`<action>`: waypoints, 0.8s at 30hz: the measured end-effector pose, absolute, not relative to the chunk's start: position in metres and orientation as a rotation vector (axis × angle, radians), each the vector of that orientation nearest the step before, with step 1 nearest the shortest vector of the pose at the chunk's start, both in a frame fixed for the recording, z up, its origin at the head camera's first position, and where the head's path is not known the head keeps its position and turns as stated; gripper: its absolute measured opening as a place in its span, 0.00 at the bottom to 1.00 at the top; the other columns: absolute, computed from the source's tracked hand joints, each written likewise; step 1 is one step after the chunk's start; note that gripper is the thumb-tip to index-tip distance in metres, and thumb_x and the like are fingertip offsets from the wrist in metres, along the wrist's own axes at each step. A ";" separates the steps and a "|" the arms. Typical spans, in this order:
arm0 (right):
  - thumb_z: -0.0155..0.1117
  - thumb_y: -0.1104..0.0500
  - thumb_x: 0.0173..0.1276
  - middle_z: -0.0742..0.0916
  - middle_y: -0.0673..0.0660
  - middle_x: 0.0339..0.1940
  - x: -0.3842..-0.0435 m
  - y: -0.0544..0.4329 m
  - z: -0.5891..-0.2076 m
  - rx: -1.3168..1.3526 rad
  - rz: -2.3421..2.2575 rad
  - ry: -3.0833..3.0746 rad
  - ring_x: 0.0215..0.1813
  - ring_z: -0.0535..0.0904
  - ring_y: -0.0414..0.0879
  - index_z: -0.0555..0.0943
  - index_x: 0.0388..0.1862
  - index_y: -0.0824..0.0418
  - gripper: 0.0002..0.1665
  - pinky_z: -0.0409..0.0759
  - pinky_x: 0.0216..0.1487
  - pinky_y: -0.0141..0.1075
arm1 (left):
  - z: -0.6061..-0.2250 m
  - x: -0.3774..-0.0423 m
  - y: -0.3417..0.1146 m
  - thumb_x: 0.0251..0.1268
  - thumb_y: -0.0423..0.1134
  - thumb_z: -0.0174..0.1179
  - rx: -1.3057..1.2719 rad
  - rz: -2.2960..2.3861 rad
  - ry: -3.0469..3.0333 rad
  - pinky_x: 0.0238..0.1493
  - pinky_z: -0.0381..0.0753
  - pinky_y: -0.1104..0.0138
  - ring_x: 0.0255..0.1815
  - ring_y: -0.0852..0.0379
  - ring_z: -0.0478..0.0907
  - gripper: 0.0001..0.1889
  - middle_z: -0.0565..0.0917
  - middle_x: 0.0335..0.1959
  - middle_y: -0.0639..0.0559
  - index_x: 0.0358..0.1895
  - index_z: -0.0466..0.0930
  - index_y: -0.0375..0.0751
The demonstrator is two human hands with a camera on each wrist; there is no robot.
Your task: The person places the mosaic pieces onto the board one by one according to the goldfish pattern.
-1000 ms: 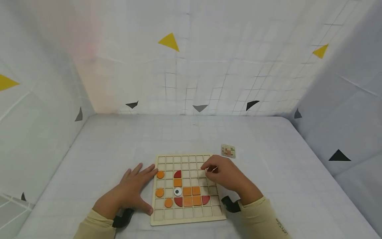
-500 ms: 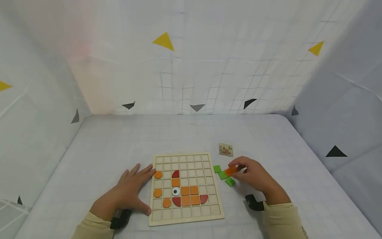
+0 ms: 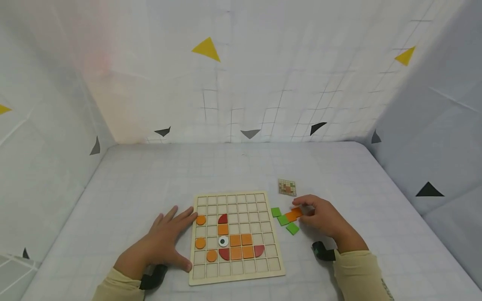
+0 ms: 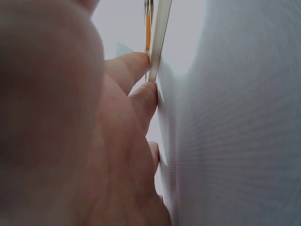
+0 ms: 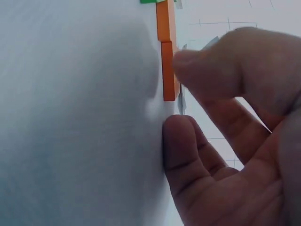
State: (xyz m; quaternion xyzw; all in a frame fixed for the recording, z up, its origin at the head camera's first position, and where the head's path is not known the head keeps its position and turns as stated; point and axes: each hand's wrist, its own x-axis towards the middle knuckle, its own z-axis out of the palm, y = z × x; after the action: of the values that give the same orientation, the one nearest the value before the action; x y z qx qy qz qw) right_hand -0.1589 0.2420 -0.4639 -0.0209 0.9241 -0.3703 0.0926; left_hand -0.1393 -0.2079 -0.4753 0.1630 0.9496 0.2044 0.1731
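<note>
A wooden grid board (image 3: 237, 279) lies flat with orange squares (image 3: 235, 253), orange discs (image 3: 201, 243), red quarter-round pieces (image 3: 259, 251) and a white eye piece (image 3: 223, 241) in its cells. My left hand (image 3: 162, 242) is spread along its left side, index fingertip and thumb at the edge. In the left wrist view, straight fingertips (image 4: 149, 89) touch the board's edge (image 4: 162, 33). To the right of the board, my right hand (image 3: 321, 219) reaches two overlapping orange square tiles (image 3: 291, 216). In the right wrist view its thumb touches the nearer orange tile (image 5: 168, 70), while another finger (image 5: 178, 136) stays apart below.
Three green square tiles (image 3: 292, 228) lie between the board and the orange ones. Behind them is a small printed pattern card (image 3: 287, 187). White cloth walls (image 3: 248, 100) with yellow and dark triangles enclose the table at the back and sides.
My right hand has moved from over the board's upper right to the loose tiles on the right, uncovering them. The left hand stays at the board's edge.
</note>
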 end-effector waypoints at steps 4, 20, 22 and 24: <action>0.71 0.64 0.62 0.81 0.57 0.68 -0.160 0.239 -0.462 0.003 -0.995 2.737 0.54 0.80 0.54 0.85 0.59 0.49 0.26 0.83 0.56 0.51 | -0.474 -0.139 -0.207 0.15 0.71 0.82 0.468 0.581 2.701 0.78 0.35 0.31 0.85 0.35 0.37 0.73 0.55 0.84 0.57 0.80 0.60 0.58; 0.72 0.61 0.64 0.87 0.54 0.58 -0.160 0.235 -0.463 -0.092 -0.870 2.847 0.54 0.81 0.52 0.85 0.60 0.50 0.24 0.84 0.56 0.51 | -0.474 -0.138 -0.207 0.15 0.70 0.82 0.448 0.586 2.692 0.78 0.34 0.32 0.85 0.36 0.37 0.72 0.55 0.84 0.57 0.80 0.60 0.58; 0.71 0.62 0.65 0.87 0.54 0.56 -0.159 0.236 -0.463 -0.145 -0.886 2.888 0.56 0.81 0.52 0.85 0.60 0.51 0.23 0.83 0.59 0.54 | -0.473 -0.138 -0.207 0.15 0.70 0.82 0.452 0.589 2.692 0.78 0.34 0.32 0.85 0.36 0.37 0.72 0.55 0.84 0.57 0.80 0.61 0.58; 0.70 0.63 0.65 0.87 0.54 0.55 -0.158 0.238 -0.462 -0.191 -0.900 2.916 0.56 0.81 0.52 0.85 0.59 0.53 0.22 0.83 0.60 0.55 | -0.472 -0.138 -0.207 0.15 0.70 0.82 0.456 0.592 2.690 0.78 0.34 0.31 0.85 0.35 0.37 0.72 0.55 0.84 0.57 0.80 0.61 0.58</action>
State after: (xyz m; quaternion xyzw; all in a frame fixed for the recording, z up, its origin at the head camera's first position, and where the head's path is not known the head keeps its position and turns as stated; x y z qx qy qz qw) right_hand -0.1579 0.2377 -0.4623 -0.0623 0.9528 -0.2940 0.0421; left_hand -0.1377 -0.2070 -0.4715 0.1607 0.9489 0.2088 0.1739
